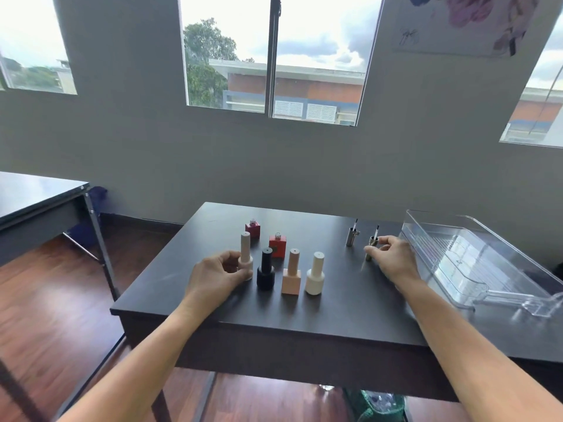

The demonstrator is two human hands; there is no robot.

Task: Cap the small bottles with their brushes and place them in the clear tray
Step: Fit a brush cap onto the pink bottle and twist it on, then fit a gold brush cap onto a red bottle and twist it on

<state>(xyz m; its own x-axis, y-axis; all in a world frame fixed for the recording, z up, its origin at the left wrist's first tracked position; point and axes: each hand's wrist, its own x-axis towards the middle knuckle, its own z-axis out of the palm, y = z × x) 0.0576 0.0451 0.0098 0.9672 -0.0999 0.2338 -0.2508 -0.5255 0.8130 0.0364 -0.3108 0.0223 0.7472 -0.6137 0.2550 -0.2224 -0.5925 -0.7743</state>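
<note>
While left hand [217, 277] grips beige bottle [245, 249] | right hand [394, 258] pinches gold brush cap [372, 240]

The table [335, 318] is near-black, carrying a beige bottle [245, 254], a black bottle [265, 271], a peach bottle [292, 274], a cream bottle [315, 275], a maroon bottle [253, 229] and a red bottle [277, 247], a silver brush cap [352, 238], a possibly brass-toned brush cap [372, 240], and a colourless tray [475, 254] with ribbed floor

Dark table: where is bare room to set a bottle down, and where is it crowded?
Free: the gap between the cream bottle and the brush caps; the near strip between both forearms; the clear tray floor. Crowded: the six bottles by the left hand.
</note>
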